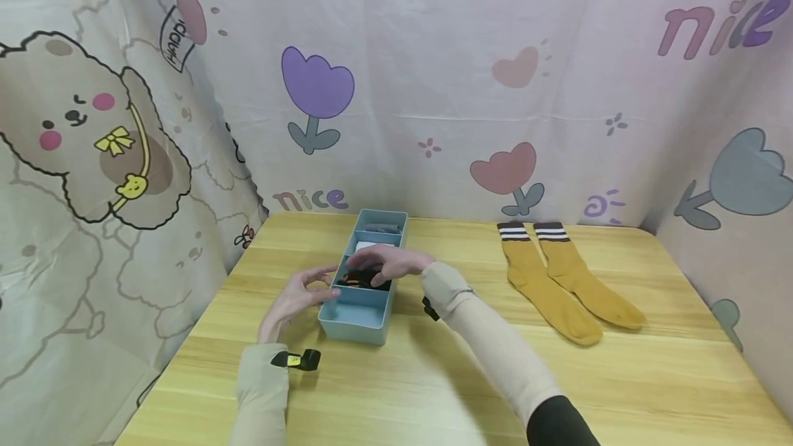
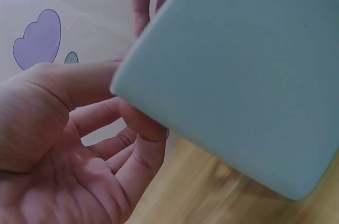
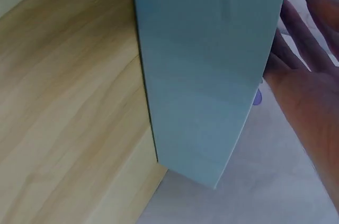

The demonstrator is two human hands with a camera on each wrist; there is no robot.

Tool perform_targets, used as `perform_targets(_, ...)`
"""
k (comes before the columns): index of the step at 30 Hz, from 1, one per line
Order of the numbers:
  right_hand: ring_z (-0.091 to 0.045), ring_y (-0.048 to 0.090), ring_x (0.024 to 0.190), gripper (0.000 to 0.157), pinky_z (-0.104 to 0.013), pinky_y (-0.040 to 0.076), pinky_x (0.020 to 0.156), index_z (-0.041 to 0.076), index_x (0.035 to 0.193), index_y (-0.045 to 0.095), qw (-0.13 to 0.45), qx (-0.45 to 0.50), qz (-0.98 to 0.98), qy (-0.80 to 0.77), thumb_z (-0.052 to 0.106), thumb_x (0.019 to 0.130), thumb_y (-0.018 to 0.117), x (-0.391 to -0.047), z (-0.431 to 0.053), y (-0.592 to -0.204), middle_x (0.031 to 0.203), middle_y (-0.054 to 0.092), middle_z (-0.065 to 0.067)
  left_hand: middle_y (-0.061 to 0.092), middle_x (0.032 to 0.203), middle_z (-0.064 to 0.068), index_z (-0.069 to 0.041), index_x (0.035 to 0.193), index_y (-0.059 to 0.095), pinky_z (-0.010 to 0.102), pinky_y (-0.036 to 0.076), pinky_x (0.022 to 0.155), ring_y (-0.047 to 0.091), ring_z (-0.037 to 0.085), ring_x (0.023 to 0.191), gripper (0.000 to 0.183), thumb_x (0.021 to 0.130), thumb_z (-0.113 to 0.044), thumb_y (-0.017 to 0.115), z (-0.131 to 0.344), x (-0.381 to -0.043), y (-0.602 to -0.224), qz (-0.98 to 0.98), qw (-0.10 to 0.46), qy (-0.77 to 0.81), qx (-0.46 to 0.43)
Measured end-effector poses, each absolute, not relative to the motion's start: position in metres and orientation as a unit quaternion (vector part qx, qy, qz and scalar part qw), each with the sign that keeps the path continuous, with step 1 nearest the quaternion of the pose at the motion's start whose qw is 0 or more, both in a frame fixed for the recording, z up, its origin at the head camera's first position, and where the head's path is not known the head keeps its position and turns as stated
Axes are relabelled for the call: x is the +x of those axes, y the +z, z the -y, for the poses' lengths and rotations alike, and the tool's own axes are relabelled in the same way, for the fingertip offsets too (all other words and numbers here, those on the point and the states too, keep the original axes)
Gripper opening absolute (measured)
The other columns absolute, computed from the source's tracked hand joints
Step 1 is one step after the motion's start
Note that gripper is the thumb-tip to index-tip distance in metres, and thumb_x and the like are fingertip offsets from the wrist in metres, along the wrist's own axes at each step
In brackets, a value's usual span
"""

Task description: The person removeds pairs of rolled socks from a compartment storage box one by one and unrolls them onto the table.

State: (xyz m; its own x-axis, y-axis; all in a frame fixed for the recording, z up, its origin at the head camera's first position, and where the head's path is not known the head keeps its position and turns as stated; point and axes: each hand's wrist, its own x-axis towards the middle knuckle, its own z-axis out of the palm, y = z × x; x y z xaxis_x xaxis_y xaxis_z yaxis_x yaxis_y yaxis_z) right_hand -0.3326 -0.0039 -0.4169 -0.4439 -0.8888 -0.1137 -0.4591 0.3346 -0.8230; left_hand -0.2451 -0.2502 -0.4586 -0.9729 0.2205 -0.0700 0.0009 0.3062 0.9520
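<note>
A long pale blue divided storage box (image 1: 353,330) stands on the table, running away from me. My left hand (image 1: 296,301) grips its near left side, thumb at the rim and fingers curled against the outer wall, as the left wrist view shows. Over the middle of the box reaches my right hand (image 1: 396,261), fingers spread and pointing down at a black item with orange parts (image 1: 356,279) in the second compartment from the front. Those fingertips are partly hidden. In the right wrist view the box's side wall (image 3: 206,75) shows beside the spread fingers.
Farther back in the box are a white item (image 1: 370,245) and a grey-blue item (image 1: 382,228), in separate compartments. Two mustard socks (image 1: 551,294) with striped dark cuffs lie flat on the table (image 1: 669,363) at right. A printed curtain (image 1: 421,88) hangs behind.
</note>
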Motion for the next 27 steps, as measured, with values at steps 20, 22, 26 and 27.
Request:
perform_targets(20,-0.016,0.048,0.124,0.065,-0.037,0.038,0.117,0.016,0.140,0.058,0.316,-0.451,-0.813,-0.190,-0.010,0.082,0.067,-0.346,0.036,-0.421,0.143,0.056,-0.005,0.057,0.113,0.009,-0.005,0.148,0.048,0.023,0.052,0.066,0.058,0.010,0.078,0.063,0.091,-0.011,0.071,0.250,-0.246,-0.462,-0.793,0.119,0.597,0.037)
perform_targets(22,-0.015,0.049,0.115,0.060,-0.034,0.042,0.111,0.015,0.137,0.061,0.288,-0.469,-0.819,-0.162,-0.008,0.082,0.068,-0.346,0.039,-0.424,0.139,0.060,-0.005,0.056,0.111,0.007,-0.003,0.149,0.046,0.022,0.052,0.066,0.057,0.010,0.078,0.062,0.091,-0.009,0.070,0.249,-0.246,-0.462,-0.785,0.123,0.606,0.034)
perform_targets(26,-0.012,0.052,0.106,0.054,-0.026,0.047,0.102,0.011,0.133,0.065,0.242,-0.488,-0.825,-0.152,-0.008,0.083,0.068,-0.345,0.042,-0.428,0.131,0.066,-0.006,0.055,0.108,0.004,-0.002,0.149,0.045,0.021,0.050,0.064,0.057,0.009,0.077,0.061,0.093,-0.006,0.068,0.249,-0.246,-0.461,-0.769,0.129,0.625,0.026)
perform_targets(27,-0.013,0.053,0.104,0.053,-0.025,0.048,0.099,0.010,0.132,0.066,0.234,-0.489,-0.826,-0.155,-0.009,0.082,0.068,-0.344,0.042,-0.428,0.130,0.068,-0.006,0.054,0.108,0.004,-0.002,0.150,0.045,0.021,0.050,0.064,0.057,0.009,0.077,0.061,0.093,-0.006,0.067,0.249,-0.246,-0.461,-0.768,0.131,0.627,0.026)
